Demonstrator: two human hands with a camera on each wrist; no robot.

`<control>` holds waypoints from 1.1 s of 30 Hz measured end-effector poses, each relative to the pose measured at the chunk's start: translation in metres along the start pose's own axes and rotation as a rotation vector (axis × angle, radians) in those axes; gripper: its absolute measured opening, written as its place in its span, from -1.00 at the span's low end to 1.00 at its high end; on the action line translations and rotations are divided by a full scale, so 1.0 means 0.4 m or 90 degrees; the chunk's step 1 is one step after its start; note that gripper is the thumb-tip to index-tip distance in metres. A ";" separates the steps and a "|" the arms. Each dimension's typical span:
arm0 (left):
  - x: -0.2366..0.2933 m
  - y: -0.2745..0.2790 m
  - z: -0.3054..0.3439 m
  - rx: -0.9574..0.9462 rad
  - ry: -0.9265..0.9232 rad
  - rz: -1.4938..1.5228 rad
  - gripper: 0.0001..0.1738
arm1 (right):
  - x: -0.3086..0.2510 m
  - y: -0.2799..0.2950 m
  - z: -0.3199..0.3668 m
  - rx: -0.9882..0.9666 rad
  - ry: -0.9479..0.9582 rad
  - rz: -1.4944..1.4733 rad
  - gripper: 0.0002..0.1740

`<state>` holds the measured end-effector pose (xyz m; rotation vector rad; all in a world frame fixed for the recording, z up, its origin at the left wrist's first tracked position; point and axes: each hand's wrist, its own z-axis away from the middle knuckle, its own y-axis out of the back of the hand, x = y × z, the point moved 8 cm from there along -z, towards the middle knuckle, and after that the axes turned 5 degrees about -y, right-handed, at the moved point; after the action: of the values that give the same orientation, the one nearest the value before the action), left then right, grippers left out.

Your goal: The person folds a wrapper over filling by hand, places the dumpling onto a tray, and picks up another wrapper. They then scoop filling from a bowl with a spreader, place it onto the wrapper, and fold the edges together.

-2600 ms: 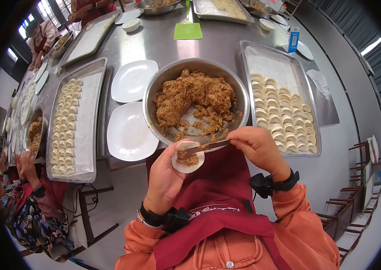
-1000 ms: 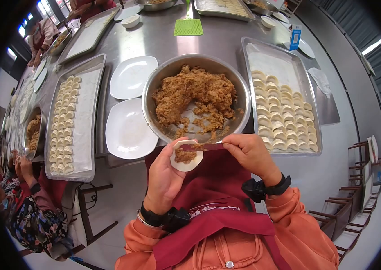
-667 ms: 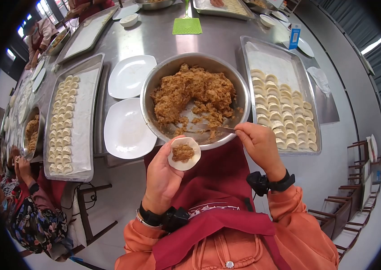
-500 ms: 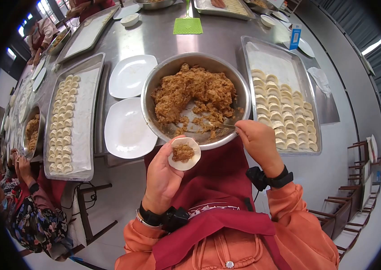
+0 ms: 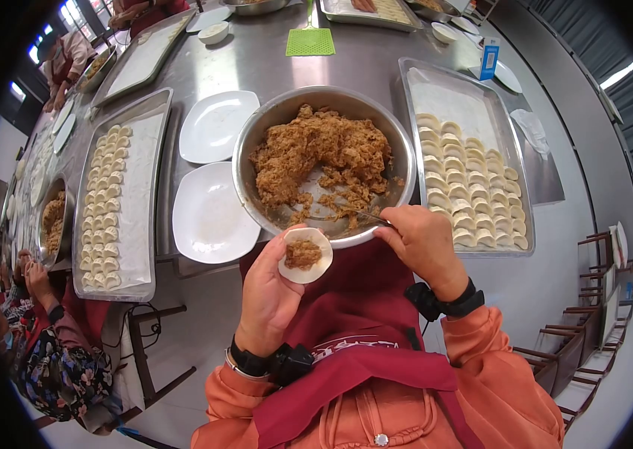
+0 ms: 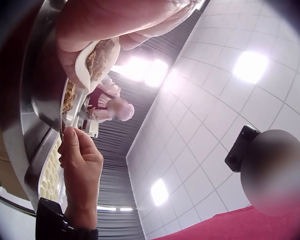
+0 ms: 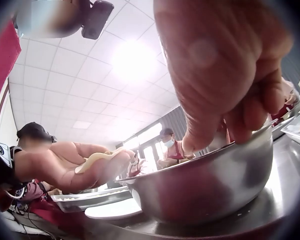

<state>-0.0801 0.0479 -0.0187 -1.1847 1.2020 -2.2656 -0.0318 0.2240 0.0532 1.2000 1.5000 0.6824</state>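
Note:
My left hand (image 5: pixel 268 303) holds a round dumpling wrapper (image 5: pixel 325 263) on its fingers, with the thumb at its edge. A patch of brown filling lies in the wrapper's middle; in the left wrist view the wrapper (image 6: pixel 82 67) bends up at the side. My right hand (image 5: pixel 427 243) grips the handle of a thin flat metal spreader (image 5: pixel 373 218), close over the near right rim of a steel bowl (image 5: pixel 401 142). The spreader's blade reaches into the filling (image 5: pixel 324 146) heaped in that bowl. In the right wrist view my right hand's curled fingers hide the spreader.
Two white square plates (image 5: pixel 215 217) stand left of the bowl. Trays of folded dumplings flank them: a left tray (image 5: pixel 144 187) and a right tray (image 5: pixel 436 90). A green fly swatter (image 5: pixel 310 43) lies behind the bowl. Another person (image 5: pixel 62 367) works at the left.
My right hand has moved the spreader from the wrapper to the bowl's filling and turned its wrist over. The left hand keeps the wrapper near the bowl's front, now uncovered.

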 end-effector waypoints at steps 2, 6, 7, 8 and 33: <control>0.002 -0.004 0.003 -0.003 0.002 0.002 -0.60 | -0.007 0.003 0.005 -0.012 -0.002 0.003 -0.76; 0.007 -0.014 0.006 -0.001 0.003 0.013 -0.59 | -0.040 0.063 0.009 0.086 0.028 -0.038 -0.62; 0.005 -0.014 0.005 -0.002 0.004 0.013 -0.59 | -0.056 0.079 0.014 0.119 0.070 -0.070 -0.58; 0.000 -0.012 0.004 -0.003 0.011 0.007 -0.59 | -0.062 0.076 0.016 0.119 0.069 -0.069 -0.58; 0.002 -0.098 0.054 -0.174 -0.067 -0.313 -0.48 | -0.164 -0.005 -0.011 0.073 0.062 -0.473 -0.78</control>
<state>-0.0597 0.0591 0.0195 -1.8545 1.3239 -2.3755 -0.0398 0.1632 0.0771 0.6061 1.9194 0.1525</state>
